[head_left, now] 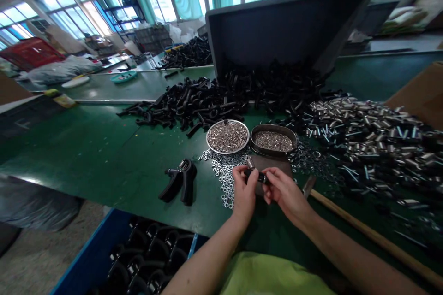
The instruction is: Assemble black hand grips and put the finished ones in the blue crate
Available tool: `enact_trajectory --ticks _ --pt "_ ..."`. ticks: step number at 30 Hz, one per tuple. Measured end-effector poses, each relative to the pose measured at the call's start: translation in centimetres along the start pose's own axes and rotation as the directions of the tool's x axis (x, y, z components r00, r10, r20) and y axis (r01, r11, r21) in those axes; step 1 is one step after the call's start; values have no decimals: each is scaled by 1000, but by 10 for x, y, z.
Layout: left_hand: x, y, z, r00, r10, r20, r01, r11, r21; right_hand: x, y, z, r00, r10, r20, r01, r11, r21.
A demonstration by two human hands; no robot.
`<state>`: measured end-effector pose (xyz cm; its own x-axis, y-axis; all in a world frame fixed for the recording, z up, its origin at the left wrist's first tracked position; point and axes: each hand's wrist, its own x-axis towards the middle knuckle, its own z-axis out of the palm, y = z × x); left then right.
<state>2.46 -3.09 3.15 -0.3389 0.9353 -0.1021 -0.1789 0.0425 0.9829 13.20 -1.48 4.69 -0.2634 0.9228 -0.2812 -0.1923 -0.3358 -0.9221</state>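
Observation:
My left hand [245,196] is closed around a small black plastic part [256,175], held over a dark metal block at the middle of the bench. A metal coil spring [250,162] sticks up beside the left fingers. My right hand [284,191] pinches the right end of the same part; the fingertips partly hide it. Left of my hands, a V-shaped black hand grip [180,181] with a metal spring lies on the green bench. Loose metal nuts [225,179] are scattered close to my left hand.
Behind my hands stand a round dish [227,136] of small pins and an oval tin [273,140] of tiny metal pieces. A wooden-handled hammer [367,230] lies right. Springs [377,133], black handles [187,101] and a tipped grey bin [290,23] lie beyond; a blue crate [86,251] stands below left.

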Motion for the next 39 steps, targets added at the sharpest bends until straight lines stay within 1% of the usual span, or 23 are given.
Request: enact_trajectory --ticks 1,2,3,4,5,7,8,9,10,11,12,13,14,15,17,18,20,24,28,31,34,37,39 --pt "-2 -1 0 998 44 -54 -39 995 92 1 3 3 998 59 -13 -57 991 122" --pt "-4 -2 0 993 78 -85 -62 981 181 1 6 4 994 106 -27 -99 975 200" --pt "-5 -4 -1 991 97 -88 -71 962 263 2 9 4 988 150 -39 -137 963 234" --pt "-5 -5 -3 993 98 -71 -69 941 332 4 11 3 981 187 -42 -173 959 226" --pt "-4 -6 -5 996 79 -36 -59 920 387 6 12 0 977 214 -24 -207 963 175" --pt "2 -8 -10 999 22 41 -39 879 475 17 11 -9 969 235 72 -230 971 -66" --pt "5 -8 -13 997 1 76 -40 856 516 25 7 -14 971 210 114 -180 957 -229" --pt "9 -9 -16 994 -10 111 -54 827 560 36 3 -18 979 148 141 -81 914 -398" --pt "13 -9 -18 989 -12 147 -81 789 609 48 -4 -21 986 39 159 59 824 -564" --pt "15 -10 -20 984 -4 181 -119 740 663 63 -10 -21 978 -99 183 201 685 -700" --pt "17 -10 -21 976 13 219 -169 680 713 78 -17 -19 946 -237 221 316 524 -791" --pt "18 -11 -21 963 33 269 -232 613 755 95 -24 -14 897 -348 274 398 365 -842" --pt "18 -12 -20 944 56 324 -302 541 785 111 -29 -7 858 -398 323 443 257 -859" --pt "18 -14 -19 921 81 380 -372 470 801 126 -32 1 834 -416 361 468 189 -863" --pt "15 -17 -16 872 125 473 -484 363 796 153 -33 19 819 -411 401 490 138 -861" --pt "14 -18 -15 855 139 499 -515 335 789 164 -31 27 813 -408 417 498 114 -859" --pt "13 -22 -15 842 152 517 -537 314 783 180 -24 38 804 -403 438 507 77 -859" --pt "14 -28 -17 832 182 525 -555 315 770 194 -15 43 803 -416 428 495 64 -867" --pt "16 -30 -17 835 192 515 -550 318 772 186 -22 39 822 -452 347 445 130 -886" --pt "19 -31 -15 840 199 505 -543 315 779 160 -33 26 841 -454 296 421 202 -884" --pt "21 -31 -14 836 193 513 -548 315 774 119 -36 0 856 -400 328 456 285 -843" --pt "22 -30 -14 836 178 520 -549 310 776 80 -25 -33 876 -320 360 467 377 -800" --pt "23 -29 -15 837 161 523 -547 303 781 63 -15 -49 887 -287 361 451 375 -810"
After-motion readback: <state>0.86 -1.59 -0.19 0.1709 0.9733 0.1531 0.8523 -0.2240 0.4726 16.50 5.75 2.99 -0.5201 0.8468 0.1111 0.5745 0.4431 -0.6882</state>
